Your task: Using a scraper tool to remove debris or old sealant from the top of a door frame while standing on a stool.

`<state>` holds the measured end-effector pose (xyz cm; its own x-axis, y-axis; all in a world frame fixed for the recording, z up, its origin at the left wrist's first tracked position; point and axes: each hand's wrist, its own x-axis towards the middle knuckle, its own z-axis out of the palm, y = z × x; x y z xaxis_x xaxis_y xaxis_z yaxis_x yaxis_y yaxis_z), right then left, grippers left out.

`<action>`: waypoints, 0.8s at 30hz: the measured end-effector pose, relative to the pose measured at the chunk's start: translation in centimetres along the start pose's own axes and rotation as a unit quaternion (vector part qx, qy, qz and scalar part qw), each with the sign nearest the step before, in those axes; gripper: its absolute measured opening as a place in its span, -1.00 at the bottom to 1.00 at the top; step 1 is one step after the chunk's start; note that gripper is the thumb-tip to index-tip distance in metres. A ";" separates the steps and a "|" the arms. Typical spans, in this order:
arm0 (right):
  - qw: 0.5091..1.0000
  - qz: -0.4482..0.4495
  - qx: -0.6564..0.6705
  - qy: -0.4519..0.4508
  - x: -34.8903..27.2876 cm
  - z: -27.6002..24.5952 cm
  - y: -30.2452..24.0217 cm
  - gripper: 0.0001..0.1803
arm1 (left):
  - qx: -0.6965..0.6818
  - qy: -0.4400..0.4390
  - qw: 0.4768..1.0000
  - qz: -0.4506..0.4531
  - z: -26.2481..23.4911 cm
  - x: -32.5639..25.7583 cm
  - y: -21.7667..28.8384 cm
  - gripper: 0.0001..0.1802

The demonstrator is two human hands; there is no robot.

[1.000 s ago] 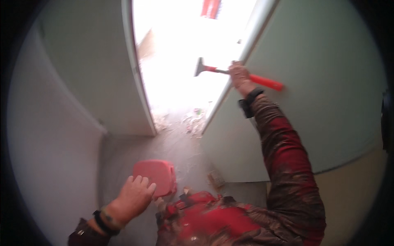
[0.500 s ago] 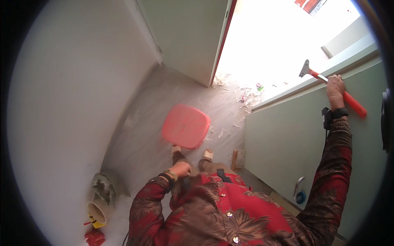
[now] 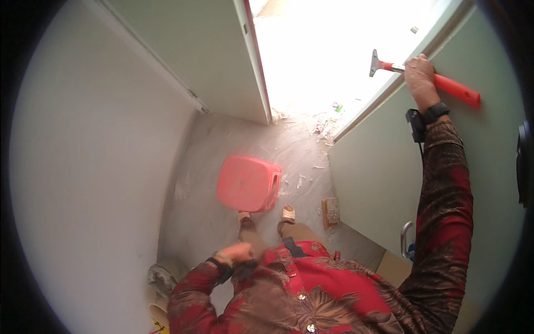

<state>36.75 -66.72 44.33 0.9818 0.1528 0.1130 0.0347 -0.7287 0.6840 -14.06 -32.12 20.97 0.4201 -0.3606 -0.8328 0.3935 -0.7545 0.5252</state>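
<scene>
Right hand (image 3: 420, 75) is wrapped tight around a scraper (image 3: 428, 78), up at arm's reach. The fingers close over the spot where the metal neck meets the orange handle. The handle sticks out past the hand on its outer side, and the flat metal blade pokes out the other way, toward the bright doorway. The blade sits right at the top edge of the pale green door (image 3: 389, 167), and the hand rests against that edge too. A dark watch (image 3: 435, 113) is on the wrist just below the grip, with a small black box hanging beside it against the door.

Left hand (image 3: 236, 253) is way down from the scraper, curled into a loose fist near the waist. Can't tell if it's holding anything, since the fingers are tucked in.

Further down from the grip, on the dusty floor (image 3: 206, 222), a red stool (image 3: 249, 183) sits just in front of the feet. A small wooden block (image 3: 330, 212) lies next to the door's bottom edge. Pale scraps and flakes (image 3: 325, 125) are scattered at the threshold, straight below the blade.

Containers: there's something like a bucket rim (image 3: 158, 314) at the bottom left by a crumpled rag (image 3: 161, 276), mostly cut off, so I can't see what's in it.
</scene>
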 end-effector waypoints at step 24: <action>0.987 -0.059 -0.068 0.130 3.7 9.1 0.9 -0.79 | 0.407 0.451 0.739 0.291 -19.9 -12.6 7.6 -0.76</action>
<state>42.16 -72.86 38.80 0.8906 0.4105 0.1958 0.1030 -0.6014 0.7923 -0.07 -22.37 38.94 0.8433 -0.5184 0.1418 -0.5365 -0.8281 0.1626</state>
